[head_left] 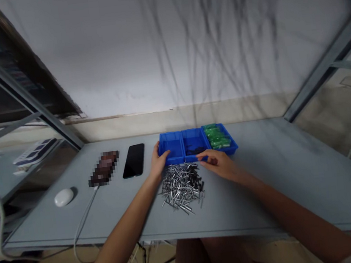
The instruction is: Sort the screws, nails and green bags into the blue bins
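Three blue bins stand side by side at the back of the table. The left bin [173, 147] shows a bare floor, the middle bin [192, 138] has small dark pieces in it, and the right bin [233, 145] holds green packets [216, 136]. My left hand [159, 159] grips the left bin at its left front corner, thumb over the rim. My right hand [216, 160] is at the front edge of the middle bin, thumb and fingers curled together; what they hold, if anything, is too small to name. Before the bins lies a pile of metal rivet-like pins [182, 188].
On the left of the table [109, 216] lie a black phone [133, 160], a blurred-out device [104, 169] with a white cable [85, 217], and a white rounded object [63, 197]. Metal frame posts rise at both sides, and a wall stands behind.
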